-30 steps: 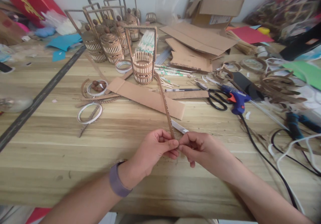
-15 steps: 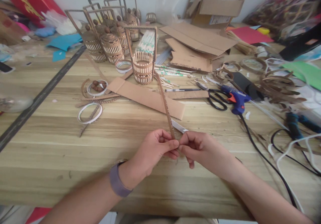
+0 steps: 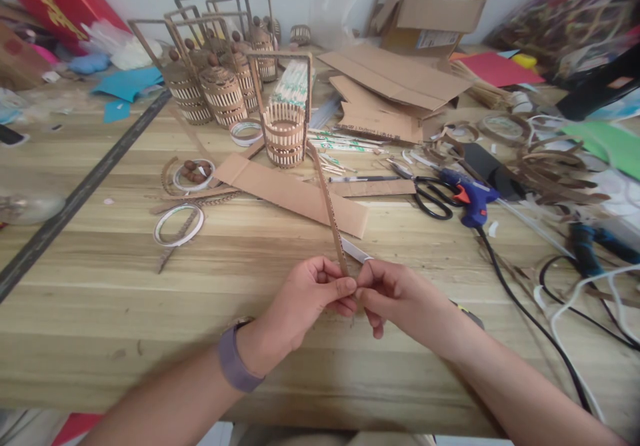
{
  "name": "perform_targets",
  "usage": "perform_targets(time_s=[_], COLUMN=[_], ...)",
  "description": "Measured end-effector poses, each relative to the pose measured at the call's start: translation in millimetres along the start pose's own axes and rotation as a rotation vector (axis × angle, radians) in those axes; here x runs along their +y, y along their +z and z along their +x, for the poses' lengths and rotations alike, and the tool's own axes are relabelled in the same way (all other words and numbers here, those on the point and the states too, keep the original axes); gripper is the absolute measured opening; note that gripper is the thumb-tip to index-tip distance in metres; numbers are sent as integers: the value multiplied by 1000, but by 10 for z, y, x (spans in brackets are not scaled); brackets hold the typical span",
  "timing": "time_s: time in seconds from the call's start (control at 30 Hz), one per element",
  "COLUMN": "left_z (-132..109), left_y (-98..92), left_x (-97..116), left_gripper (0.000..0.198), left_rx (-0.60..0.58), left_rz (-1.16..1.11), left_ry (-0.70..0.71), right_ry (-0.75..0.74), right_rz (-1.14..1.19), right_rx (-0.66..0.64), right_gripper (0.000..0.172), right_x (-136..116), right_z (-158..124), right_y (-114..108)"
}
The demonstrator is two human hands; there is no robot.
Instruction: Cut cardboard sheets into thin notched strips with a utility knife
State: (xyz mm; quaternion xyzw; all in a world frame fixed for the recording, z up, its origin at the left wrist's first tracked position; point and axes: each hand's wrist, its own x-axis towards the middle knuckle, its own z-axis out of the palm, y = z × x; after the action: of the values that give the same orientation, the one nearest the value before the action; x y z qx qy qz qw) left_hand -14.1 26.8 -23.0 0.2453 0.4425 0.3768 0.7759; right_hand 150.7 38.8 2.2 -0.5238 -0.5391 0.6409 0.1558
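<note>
A long, narrow cardboard strip (image 3: pixel 331 213) runs from beside the small stick basket down to my hands. My left hand (image 3: pixel 320 293) is closed on its near end, thumb on top. My right hand (image 3: pixel 387 293) pinches at the same end, its fingertips against my left thumb; what lies between those fingertips is hidden. Beyond the strip stands the small basket (image 3: pixel 285 141) of pale sticks and brown bands, with a tall square handle. A flat cardboard piece (image 3: pixel 295 189) lies under the strip. A white strip-like thing (image 3: pixel 356 251) shows just behind my right hand.
Scissors (image 3: pixel 434 196) and a blue glue gun (image 3: pixel 473 199) with a black cord lie to the right. Tape rolls (image 3: pixel 179 243) sit on the left. Several lidded baskets (image 3: pixel 223 93) stand at the back, near cardboard sheets (image 3: pixel 395 79). A dark metal strip (image 3: pixel 85 183) crosses the table's left side.
My right hand and forearm have shifted very slightly, uncovering more of a dark and yellow object behind the forearm. My left hand keeps its hold on the strip.
</note>
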Motion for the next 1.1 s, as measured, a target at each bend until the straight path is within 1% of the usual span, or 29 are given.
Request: perform_targets(time_s=[0.23, 0.47, 0.67, 0.9, 1.1], left_z=[-2, 5, 12, 1, 15], left_y=[5, -6, -12, 5, -21], left_x=[11, 12, 13, 15, 28], left_gripper=[53, 53, 53, 54, 51], left_rx=[8, 1, -4, 3, -8], left_rz=[-12, -12, -1, -1, -7], left_ry=[-15, -16, -12, -24, -27], right_ry=[22, 4, 34, 27, 12], right_rz=[51, 87, 62, 37, 69], right_rx=[4, -37, -28, -20, -18], right_gripper=[16, 17, 18, 15, 15], right_x=[-5, 0, 24, 32, 23], right_z=[1, 7, 7, 15, 16], right_y=[12, -22, -39, -13, -32])
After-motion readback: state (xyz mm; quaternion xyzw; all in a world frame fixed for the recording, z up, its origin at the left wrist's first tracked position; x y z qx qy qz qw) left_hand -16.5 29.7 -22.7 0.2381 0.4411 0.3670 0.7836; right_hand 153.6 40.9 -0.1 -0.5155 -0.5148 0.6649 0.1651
